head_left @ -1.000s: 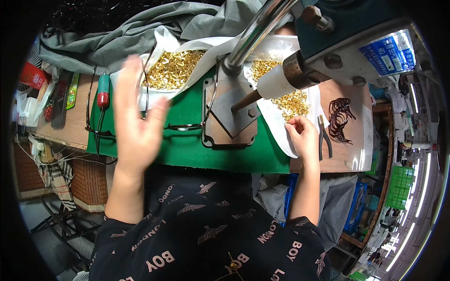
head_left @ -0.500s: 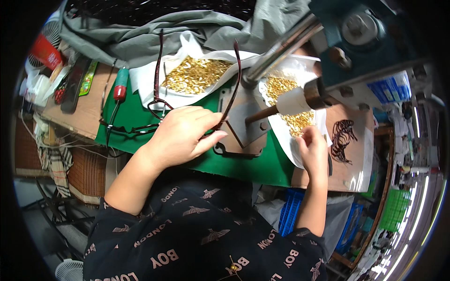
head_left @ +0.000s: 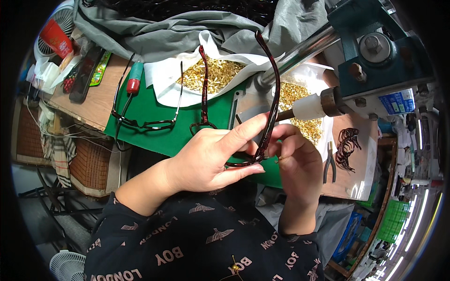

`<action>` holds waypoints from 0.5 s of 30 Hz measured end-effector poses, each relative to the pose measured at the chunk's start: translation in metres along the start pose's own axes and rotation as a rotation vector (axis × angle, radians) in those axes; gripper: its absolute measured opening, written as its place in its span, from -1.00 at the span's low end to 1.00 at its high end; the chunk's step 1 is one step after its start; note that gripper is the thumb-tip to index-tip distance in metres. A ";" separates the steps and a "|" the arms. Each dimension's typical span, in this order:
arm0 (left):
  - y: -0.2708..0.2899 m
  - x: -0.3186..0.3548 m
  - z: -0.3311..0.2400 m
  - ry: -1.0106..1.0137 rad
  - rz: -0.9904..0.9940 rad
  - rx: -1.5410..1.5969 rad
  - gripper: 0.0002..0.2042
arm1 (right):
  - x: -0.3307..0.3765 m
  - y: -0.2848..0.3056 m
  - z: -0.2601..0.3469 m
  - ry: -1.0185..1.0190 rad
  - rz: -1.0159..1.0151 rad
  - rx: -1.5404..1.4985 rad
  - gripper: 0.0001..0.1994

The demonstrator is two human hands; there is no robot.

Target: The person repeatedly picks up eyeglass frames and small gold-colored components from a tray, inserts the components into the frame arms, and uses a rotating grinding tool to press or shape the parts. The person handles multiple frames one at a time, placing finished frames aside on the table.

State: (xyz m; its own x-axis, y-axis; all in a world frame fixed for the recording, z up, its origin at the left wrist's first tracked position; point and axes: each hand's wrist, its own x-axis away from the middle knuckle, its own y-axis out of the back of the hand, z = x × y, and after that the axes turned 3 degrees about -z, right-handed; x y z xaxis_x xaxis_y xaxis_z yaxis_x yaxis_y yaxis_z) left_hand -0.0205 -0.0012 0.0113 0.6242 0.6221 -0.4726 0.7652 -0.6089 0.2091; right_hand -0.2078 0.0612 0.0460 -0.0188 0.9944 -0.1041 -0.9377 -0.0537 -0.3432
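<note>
Currently both hands work close together over the near edge of the green mat (head_left: 152, 105).

Left hand (head_left: 206, 157): thumb below, fingers above, clamped on the front of a dark red tortoiseshell eyeglass frame (head_left: 277, 89). Frame is held above the mat's near edge; both temples unfolded, pointing toward the mat's far side.

Right hand (head_left: 297, 161): fingers bent, tips up at the frame's right-hand end. Cannot tell whether they grip the frame or some tiny piece.

Second eyeglass frame (head_left: 145, 124), black, lies on the mat's left part, temples open. Beside it, also on the mat: a corded tool with teal-and-red handle (head_left: 135, 77).

Far edge of the mat: white sheet (head_left: 180, 97) bearing a heap of small gold-coloured metal pieces (head_left: 218, 75). Similar gold heap (head_left: 293, 91) toward the mat's right side.

Press head (head_left: 375, 47), dark green, overhangs to the mat's right. On bare wood right of the mat: black-handled pliers (head_left: 329, 164), then a row of dark curved strips (head_left: 347, 147).
</note>
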 end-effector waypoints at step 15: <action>-0.003 -0.006 -0.003 -0.194 -0.047 -0.265 -0.20 | -0.006 -0.006 0.004 -0.104 0.109 0.295 -0.85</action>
State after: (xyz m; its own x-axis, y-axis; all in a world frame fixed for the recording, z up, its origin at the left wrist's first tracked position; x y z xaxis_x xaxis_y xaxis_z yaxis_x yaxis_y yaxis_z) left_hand -0.0260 -0.0021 0.0162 0.5651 0.5259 -0.6357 0.8227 -0.4169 0.3864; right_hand -0.2035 0.0558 0.0526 -0.1454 0.9891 -0.0244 -0.9880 -0.1464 -0.0489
